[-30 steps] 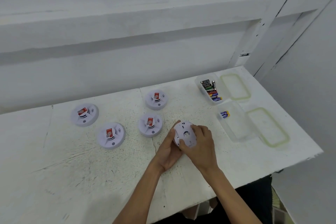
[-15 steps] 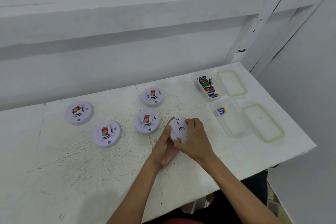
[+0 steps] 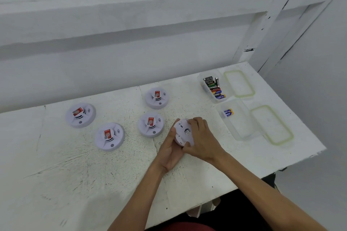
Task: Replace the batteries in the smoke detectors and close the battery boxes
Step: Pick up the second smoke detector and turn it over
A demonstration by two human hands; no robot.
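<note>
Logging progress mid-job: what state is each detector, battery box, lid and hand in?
Held smoke detector, tilted, underside showing, in both hands.
Left hand, holding its left edge.
Right hand, fingers curled over its right side.
Four other detectors, lying face up, untouched.
Far battery box, open, many batteries inside.
Near battery box, open, nearly empty.
Two lids, off, lying beside their boxes.

- A plain, makeshift workroom.
- Rough white-painted surface (image 3: 65, 174), scuffed and cracked.
- Bare white wall (image 3: 131, 62) with a slanting timber post (image 3: 262, 28).
- Loose batteries (image 3: 214, 87) in a clear tub (image 3: 202, 76).
</note>
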